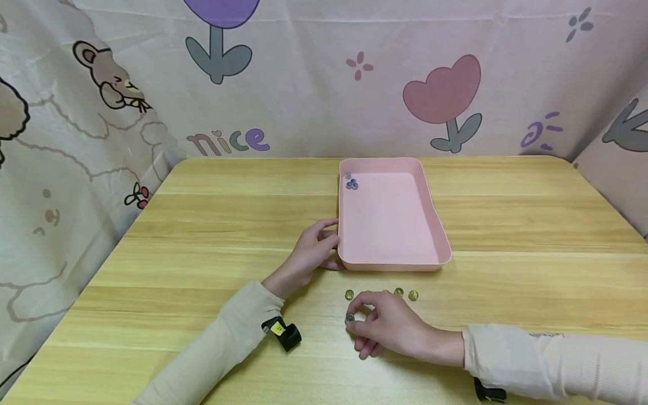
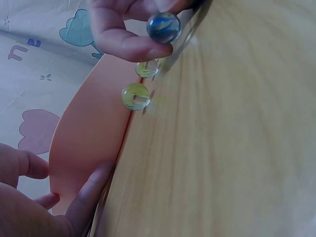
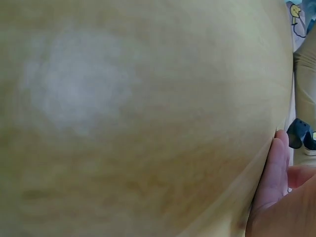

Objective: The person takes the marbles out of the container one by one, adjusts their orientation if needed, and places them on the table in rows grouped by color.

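Printed cloth point(image 1: 314, 90) is hanging behind a wooden table point(image 1: 202, 225) as a left hand point(image 1: 315, 248), fingers relaxed, is touching the left wall of a pink tray point(image 1: 392, 225) — probably to steady it — while the right hand point(image 1: 387, 325) is pinching a blue marble point(image 2: 164, 28) near yellow marbles point(image 1: 413, 295) lying outside; grouped blue marbles point(image 1: 352, 184) are sitting in its far-left corner.

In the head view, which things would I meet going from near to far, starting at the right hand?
Right hand pinching a blue marble, row of yellowish marbles, near rim of the pink tray, bluish marbles inside it, patterned cloth.
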The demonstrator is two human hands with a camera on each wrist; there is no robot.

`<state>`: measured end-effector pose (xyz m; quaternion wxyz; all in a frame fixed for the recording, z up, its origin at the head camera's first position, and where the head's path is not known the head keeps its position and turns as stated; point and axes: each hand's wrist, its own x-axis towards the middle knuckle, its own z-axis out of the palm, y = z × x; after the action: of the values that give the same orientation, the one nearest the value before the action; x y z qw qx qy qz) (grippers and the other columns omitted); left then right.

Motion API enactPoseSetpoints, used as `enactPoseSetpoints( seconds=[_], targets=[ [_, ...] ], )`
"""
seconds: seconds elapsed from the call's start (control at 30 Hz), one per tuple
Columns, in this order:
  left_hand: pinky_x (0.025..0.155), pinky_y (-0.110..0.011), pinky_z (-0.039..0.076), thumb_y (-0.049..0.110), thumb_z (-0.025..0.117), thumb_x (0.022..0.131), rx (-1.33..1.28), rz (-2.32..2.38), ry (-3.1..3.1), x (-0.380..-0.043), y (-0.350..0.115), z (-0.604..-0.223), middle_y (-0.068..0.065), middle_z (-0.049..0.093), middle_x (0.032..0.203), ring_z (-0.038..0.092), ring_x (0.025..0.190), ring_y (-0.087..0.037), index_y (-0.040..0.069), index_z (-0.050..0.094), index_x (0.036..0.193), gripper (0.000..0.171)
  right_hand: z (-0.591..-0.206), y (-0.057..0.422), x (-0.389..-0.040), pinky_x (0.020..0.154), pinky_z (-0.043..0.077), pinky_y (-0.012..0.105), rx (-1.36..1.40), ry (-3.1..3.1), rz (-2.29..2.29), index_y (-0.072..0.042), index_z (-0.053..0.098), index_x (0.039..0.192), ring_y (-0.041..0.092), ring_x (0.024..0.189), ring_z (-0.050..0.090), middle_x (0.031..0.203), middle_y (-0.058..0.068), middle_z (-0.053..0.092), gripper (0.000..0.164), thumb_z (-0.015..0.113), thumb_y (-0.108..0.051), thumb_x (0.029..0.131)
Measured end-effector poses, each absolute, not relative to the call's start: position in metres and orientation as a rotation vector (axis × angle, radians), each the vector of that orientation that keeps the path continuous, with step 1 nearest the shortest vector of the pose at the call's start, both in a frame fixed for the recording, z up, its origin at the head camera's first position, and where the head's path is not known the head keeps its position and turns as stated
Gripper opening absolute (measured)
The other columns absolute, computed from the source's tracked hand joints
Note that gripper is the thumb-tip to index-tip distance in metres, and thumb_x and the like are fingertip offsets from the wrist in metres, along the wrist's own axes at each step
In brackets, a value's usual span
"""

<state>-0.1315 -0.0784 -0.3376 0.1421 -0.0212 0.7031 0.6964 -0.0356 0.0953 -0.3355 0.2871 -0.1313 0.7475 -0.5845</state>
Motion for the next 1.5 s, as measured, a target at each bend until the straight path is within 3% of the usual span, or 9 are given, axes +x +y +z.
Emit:
enactPoseSetpoints(
  seconds=[1.5],
  targets=[
    [0.064,-0.038,0.062,0.0,0.05,0.093,-0.054,1.996,2.037,-0.1309,-0.0783,-0.3375,-0.022,0.054,0.126,0.059,0.108,-0.033,0.005,0.041,0.144,0.052,-0.3375,0.0953,-0.0373,0.046,0.058,0.036,-0.338,2.008,-1.514,-0.001,0.055,0.102,0.026,0.05,0.065,0.06,0.01,0.062,0.023,0.069,-0.006,0.084]
  ],
)
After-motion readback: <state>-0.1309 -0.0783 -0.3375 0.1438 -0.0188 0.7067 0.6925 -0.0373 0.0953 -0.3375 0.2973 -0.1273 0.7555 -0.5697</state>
